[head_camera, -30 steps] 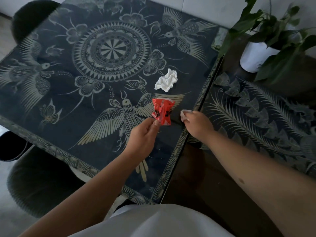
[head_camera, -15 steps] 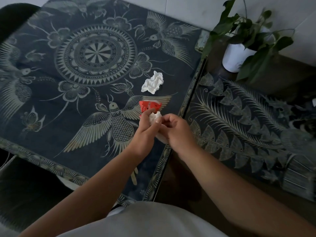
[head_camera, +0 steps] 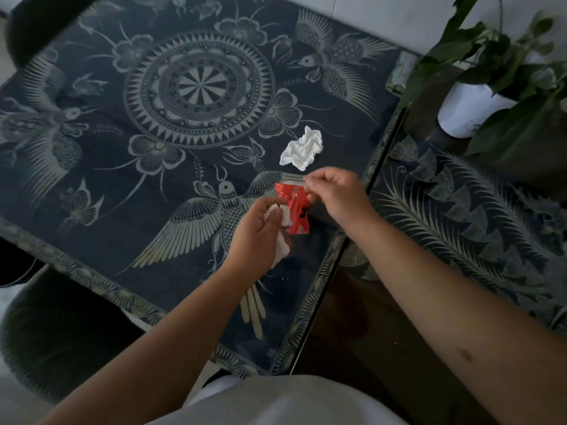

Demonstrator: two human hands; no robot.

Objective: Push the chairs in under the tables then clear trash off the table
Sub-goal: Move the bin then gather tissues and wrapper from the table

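Loose crumpled tissue (head_camera: 301,148) on the patterned desk (head_camera: 92,185), just beyond and slightly left of the right hand (head_camera: 337,197), long axis slanting up to the right; nearer the right hand than the left hand (head_camera: 257,234). Right grip pinched on the top of the red wrapper (head_camera: 296,207), otherwise free. Left grip curled around a wad of tissue (head_camera: 280,240), wrapper's lower part touching it. Versus half a second ago: hands apart rather than bunched together, wrapper drawn out upright between them.
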